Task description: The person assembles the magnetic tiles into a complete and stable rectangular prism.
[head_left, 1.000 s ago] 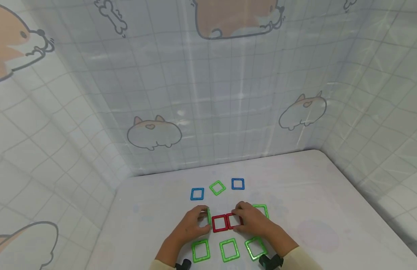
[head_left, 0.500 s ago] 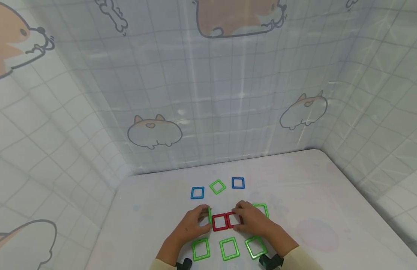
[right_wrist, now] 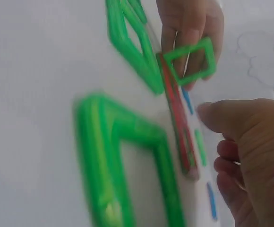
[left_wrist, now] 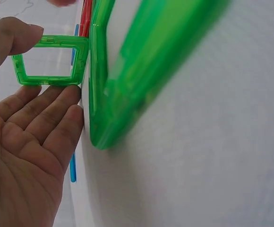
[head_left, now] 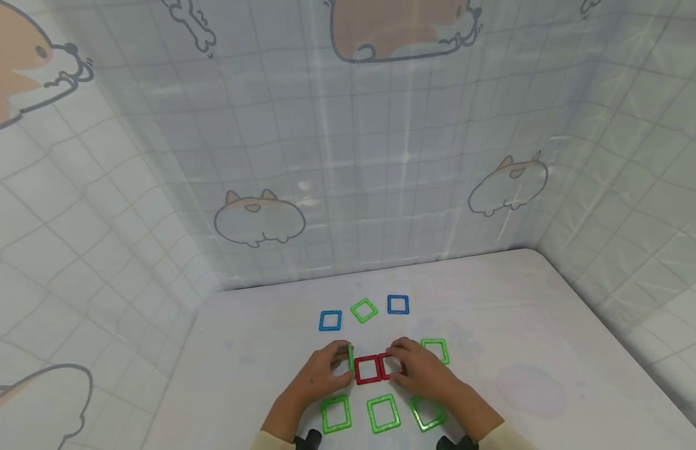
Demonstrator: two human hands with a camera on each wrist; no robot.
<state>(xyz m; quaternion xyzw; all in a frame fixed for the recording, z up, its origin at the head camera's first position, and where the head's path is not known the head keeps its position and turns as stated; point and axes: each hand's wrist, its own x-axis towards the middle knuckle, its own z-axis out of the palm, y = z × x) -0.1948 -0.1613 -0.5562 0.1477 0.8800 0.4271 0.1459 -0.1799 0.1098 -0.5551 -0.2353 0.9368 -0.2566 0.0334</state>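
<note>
Near the worktop's front edge, the left hand (head_left: 319, 374) pinches a green square plastic frame tile (left_wrist: 49, 60) upright against two joined red square frame tiles (head_left: 376, 368); the right hand (head_left: 421, 369) rests curled on the reds, grasp unclear. The tile looks light, rigid and slick: hold its edge bars. Only the left wrist view shows thumb and fingers clamping it.

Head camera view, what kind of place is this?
Probably a tabletop recording booth: a white table walled by a cartoon-dog curtain, with magnetic square frames laid out. The left hand holds a green frame upright.
</note>
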